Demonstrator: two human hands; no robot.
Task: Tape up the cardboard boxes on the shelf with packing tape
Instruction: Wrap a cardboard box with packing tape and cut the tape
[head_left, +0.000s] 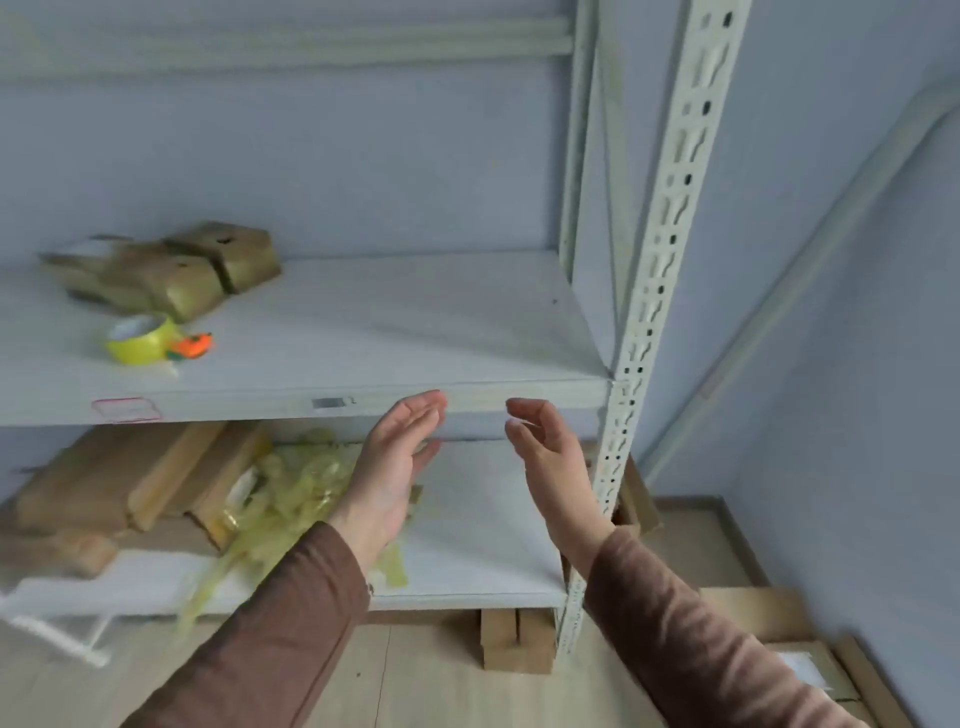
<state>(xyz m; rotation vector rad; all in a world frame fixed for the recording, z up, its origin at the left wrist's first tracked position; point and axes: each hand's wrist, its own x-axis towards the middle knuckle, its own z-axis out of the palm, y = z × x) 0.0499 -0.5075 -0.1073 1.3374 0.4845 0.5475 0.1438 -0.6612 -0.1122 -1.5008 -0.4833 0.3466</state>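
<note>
Two brown sleeves (291, 623) are reaching in from below. The left hand (395, 467) and right hand (545, 467) are hovering palms facing each other, apart, fingers loose and holding nothing, just in front of the front edge of the upper shelf (415, 322). The right half of that shelf is lying bare up to the corner post (665, 218). Well to the left, a roll of tape (140, 340) is lying flat, hole upward, beside a flattened cardboard box (166, 267) whose long side is running left to right. More boxes (114, 478) and crumpled tape (296, 483) are sitting on the lower shelf (483, 519).
</note>
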